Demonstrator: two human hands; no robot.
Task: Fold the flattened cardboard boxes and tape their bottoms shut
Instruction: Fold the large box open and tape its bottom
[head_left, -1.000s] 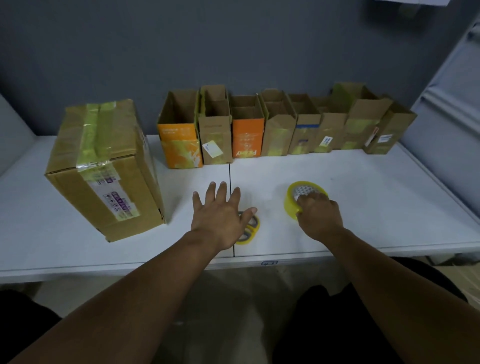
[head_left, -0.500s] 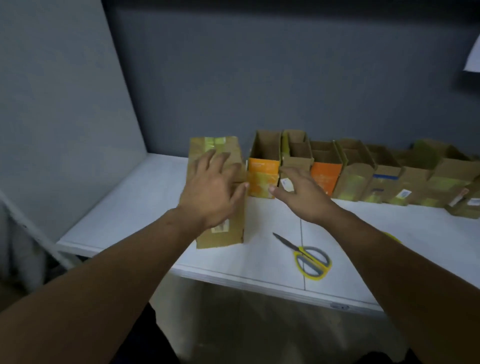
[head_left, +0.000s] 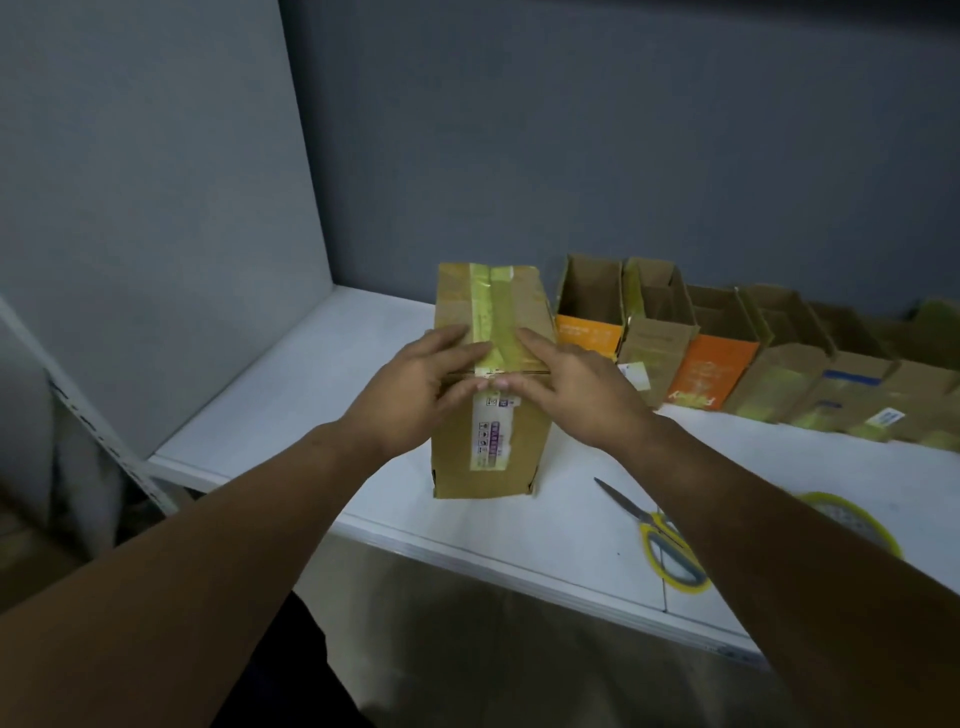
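Note:
A tall brown cardboard box (head_left: 488, 447) stands on the white table (head_left: 291, 415), its top sealed with yellow tape. My left hand (head_left: 415, 384) lies on the box's near top edge from the left, fingers straight on the taped top, thumb on the front face. My right hand (head_left: 576, 384) mirrors it from the right, and both thumbs meet at the tape end over the front label. Yellow-handled scissors (head_left: 660, 540) lie on the table near its front edge. A yellow tape roll (head_left: 852, 525) shows partly behind my right forearm.
A row of several folded open-topped boxes (head_left: 717, 364), brown and orange, stands along the back of the table to the right of the big box. Grey partition walls close off the left and back. The table's front edge runs diagonally below the scissors.
My right hand let go of the tape roll and my left hand left the scissors. Both hands moved onto the big taped box. The view swung left.

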